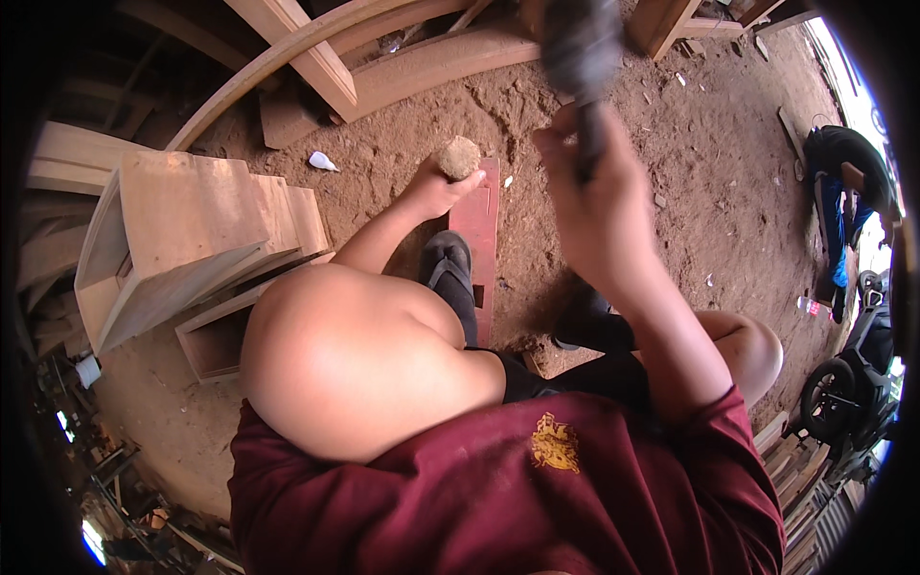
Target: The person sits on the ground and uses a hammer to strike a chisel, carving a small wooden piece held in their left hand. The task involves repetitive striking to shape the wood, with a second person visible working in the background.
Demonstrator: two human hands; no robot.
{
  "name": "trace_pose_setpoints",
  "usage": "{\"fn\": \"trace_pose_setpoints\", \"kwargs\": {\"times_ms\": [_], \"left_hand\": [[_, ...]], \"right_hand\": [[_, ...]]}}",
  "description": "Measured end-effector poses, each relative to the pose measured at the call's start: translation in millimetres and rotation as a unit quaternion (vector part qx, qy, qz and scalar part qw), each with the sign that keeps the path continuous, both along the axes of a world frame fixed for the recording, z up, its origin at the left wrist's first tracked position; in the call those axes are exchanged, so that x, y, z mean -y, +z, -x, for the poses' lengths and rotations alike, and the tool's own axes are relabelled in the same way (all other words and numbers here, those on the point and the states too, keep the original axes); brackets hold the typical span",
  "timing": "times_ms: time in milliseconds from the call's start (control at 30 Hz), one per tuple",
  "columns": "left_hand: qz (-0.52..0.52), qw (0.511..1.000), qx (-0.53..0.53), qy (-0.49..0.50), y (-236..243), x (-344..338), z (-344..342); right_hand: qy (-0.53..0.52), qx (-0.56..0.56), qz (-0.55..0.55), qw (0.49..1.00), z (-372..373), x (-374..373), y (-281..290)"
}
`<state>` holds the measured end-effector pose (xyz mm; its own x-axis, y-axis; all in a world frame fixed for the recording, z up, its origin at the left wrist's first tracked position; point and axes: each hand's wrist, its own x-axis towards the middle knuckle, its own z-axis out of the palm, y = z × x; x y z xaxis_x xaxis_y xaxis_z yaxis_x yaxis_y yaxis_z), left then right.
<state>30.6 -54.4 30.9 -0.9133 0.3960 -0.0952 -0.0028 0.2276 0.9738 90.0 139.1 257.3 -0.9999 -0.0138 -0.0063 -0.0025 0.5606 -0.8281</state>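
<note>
On the reddish wooden plank (487, 216), my left hand (431, 195) is closed around an upright tool. Only its round, worn wooden handle top (458, 158) shows; the lower end is hidden, but it looks like a chisel. My right hand (610, 206) is raised to the right of it, gripping the dark handle of a mallet (581, 48). Motion smears the mallet's head, and its exact shape cannot be made out. My left foot in a dark sandal (447, 261) rests against the plank, beside a slot cut in it.
Stepped wooden pieces (196, 216) stand close on the left, beside a box-like wooden frame (216, 331). Curved and straight timbers (441, 69) lie across the far side. A small white bottle (323, 161) lies on the dirt floor (709, 163). Motorbikes (848, 388) stand at the right.
</note>
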Motion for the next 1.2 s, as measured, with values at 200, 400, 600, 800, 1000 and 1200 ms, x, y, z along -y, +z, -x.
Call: {"fn": "trace_pose_setpoints", "kwargs": {"times_ms": [200, 400, 600, 800, 1000, 1200], "left_hand": [[0.052, 0.997, -0.054, -0.001, 6.4, -1.7, -1.5], [0.047, 0.996, -0.07, -0.014, -6.8, -0.8, 0.2], [0.04, 0.999, 0.008, -0.024, -12.3, 10.8, 0.2], [-0.02, 0.996, -0.086, -0.023, 4.2, 25.9, 26.0], [-0.003, 0.999, -0.047, -0.019, 4.5, 12.7, 9.3], [0.008, 1.0, 0.0, -0.015, -5.8, 15.2, 3.6]], "right_hand": [[0.144, 0.047, -0.228, 0.962, 24.2, -6.1, -50.3], [0.109, -0.02, -0.176, 0.978, 9.1, -5.8, -77.7], [0.106, 0.203, -0.009, 0.973, -4.9, -42.0, -111.2], [-0.024, 0.37, 0.233, 0.899, -26.0, -54.3, -123.4], [-0.03, 0.381, 0.275, 0.882, -24.8, -56.5, -121.0], [-0.009, 0.374, 0.263, 0.89, -22.5, -50.7, -110.7]]}}
